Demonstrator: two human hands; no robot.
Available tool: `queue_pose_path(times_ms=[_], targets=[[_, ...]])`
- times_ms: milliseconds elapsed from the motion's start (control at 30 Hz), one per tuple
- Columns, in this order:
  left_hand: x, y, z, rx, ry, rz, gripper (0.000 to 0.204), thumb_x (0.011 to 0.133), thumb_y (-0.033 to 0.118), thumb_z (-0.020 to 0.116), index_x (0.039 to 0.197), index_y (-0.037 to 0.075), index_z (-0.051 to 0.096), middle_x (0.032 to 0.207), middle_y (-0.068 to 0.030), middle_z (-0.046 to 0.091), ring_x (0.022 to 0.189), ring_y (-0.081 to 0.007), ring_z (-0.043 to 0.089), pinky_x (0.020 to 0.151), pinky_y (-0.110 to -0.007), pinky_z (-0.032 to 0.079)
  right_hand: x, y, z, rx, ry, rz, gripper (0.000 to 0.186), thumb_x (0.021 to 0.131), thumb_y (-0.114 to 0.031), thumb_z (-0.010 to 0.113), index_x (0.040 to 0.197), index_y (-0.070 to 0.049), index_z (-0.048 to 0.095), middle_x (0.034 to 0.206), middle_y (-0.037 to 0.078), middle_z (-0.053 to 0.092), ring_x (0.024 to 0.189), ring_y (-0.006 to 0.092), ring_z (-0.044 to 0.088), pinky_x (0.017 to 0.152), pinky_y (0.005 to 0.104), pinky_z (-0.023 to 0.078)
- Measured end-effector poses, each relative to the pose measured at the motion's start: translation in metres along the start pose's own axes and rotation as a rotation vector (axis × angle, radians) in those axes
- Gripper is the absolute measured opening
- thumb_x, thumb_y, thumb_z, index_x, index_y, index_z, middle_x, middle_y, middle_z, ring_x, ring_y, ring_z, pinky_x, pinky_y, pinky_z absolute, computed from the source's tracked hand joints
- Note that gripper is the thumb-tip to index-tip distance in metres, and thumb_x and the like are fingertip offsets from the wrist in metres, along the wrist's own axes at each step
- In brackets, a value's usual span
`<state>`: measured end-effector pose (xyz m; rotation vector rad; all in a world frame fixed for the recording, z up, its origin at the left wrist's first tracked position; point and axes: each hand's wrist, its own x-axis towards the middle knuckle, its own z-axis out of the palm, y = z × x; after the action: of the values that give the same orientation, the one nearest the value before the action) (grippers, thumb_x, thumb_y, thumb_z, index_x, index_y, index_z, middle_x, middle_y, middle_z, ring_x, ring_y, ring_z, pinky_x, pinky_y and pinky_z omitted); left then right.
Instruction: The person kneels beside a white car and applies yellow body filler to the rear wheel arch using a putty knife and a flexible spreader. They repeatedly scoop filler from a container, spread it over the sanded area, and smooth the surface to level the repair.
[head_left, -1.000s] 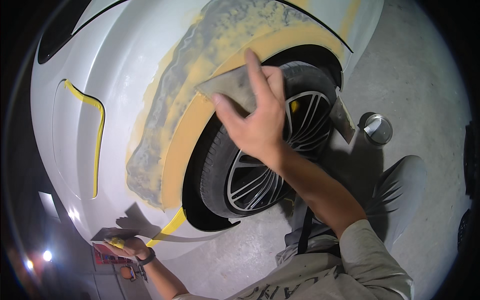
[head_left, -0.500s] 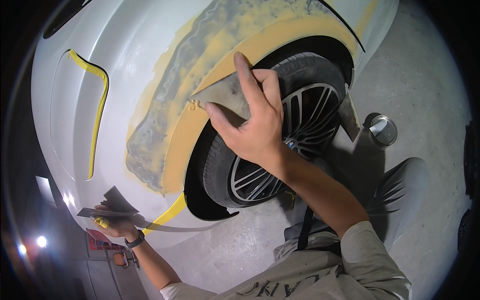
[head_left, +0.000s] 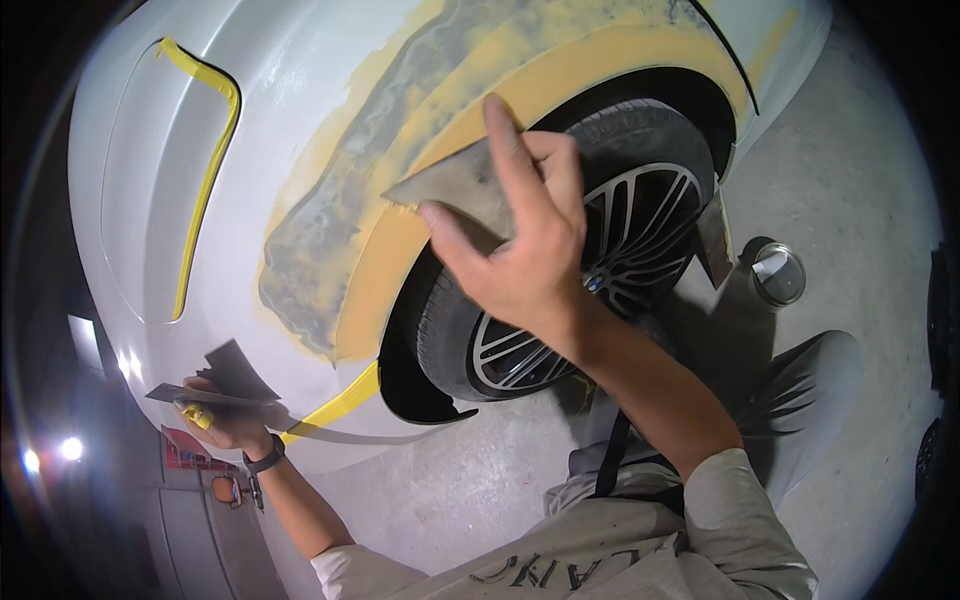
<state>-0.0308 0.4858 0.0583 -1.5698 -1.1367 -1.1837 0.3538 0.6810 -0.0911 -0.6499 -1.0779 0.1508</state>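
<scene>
My right hand (head_left: 525,235) pinches a thin, flat putty spreader (head_left: 455,185), with the thumb below and the index finger stretched along it. The spreader lies at the band of tan filler (head_left: 390,250) around the wheel arch of a white car; a little filler shows at its left corner. Whether its edge presses on the panel is hard to tell. Lower left, my left hand (head_left: 235,425) is closed on two dark, thin spreader blades (head_left: 240,375), set at an angle to each other. Yellow putty (head_left: 197,415) sticks near that thumb.
The black tire (head_left: 450,335) and spoked wheel sit below the arch. Yellow tape (head_left: 340,405) runs along the bumper edge, and more tape (head_left: 210,180) borders the headlight. A round open can (head_left: 778,275) stands on the concrete floor (head_left: 850,190) at right.
The whole view has shifted, so the car sits slightly higher and more to the right. The small curl of filler at the right-hand spreader's corner shows less now. Both hands keep their holds.
</scene>
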Motion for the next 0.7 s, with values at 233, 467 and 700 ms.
queue_pose_path(times_ms=[233, 467, 700], targets=[[0.005, 0.010, -0.001, -0.294, -0.065, -0.216, 0.044, 0.110, 0.035, 0.039, 0.100, -0.004, 0.057, 0.088, -0.0159, 0.063, 0.078, -0.0225, 0.057, 0.073, -0.035, 0.049, 0.015, 0.014, -0.014, -0.090, 0.051, -0.079, 0.089, 0.076, -0.012, 0.090, 0.152, 0.006, 0.049, 0.111, 0.017, 0.053, 0.098, 0.0288, 0.055, 0.080, 0.0417, 0.047], [0.008, 0.028, 0.011, -0.235, -0.043, -0.162, 0.039, 0.107, 0.033, 0.037, 0.088, 0.001, 0.048, 0.079, -0.0116, 0.055, 0.072, -0.0200, 0.049, 0.069, -0.034, 0.044, -0.001, -0.002, -0.004, -0.068, -0.033, -0.054, 0.087, 0.073, -0.017, 0.090, 0.148, 0.007, 0.055, 0.106, 0.013, 0.053, 0.095, 0.0266, 0.055, 0.078, 0.0412, 0.046], [0.009, 0.029, 0.009, -0.266, -0.054, -0.181, 0.036, 0.104, 0.031, 0.041, 0.093, -0.002, 0.053, 0.083, -0.0135, 0.059, 0.074, -0.0213, 0.052, 0.071, -0.034, 0.045, -0.016, -0.021, 0.001, 0.039, -0.098, -0.088, 0.091, 0.073, -0.025, 0.091, 0.151, 0.004, 0.054, 0.107, 0.012, 0.055, 0.094, 0.0255, 0.056, 0.082, 0.0424, 0.040]])
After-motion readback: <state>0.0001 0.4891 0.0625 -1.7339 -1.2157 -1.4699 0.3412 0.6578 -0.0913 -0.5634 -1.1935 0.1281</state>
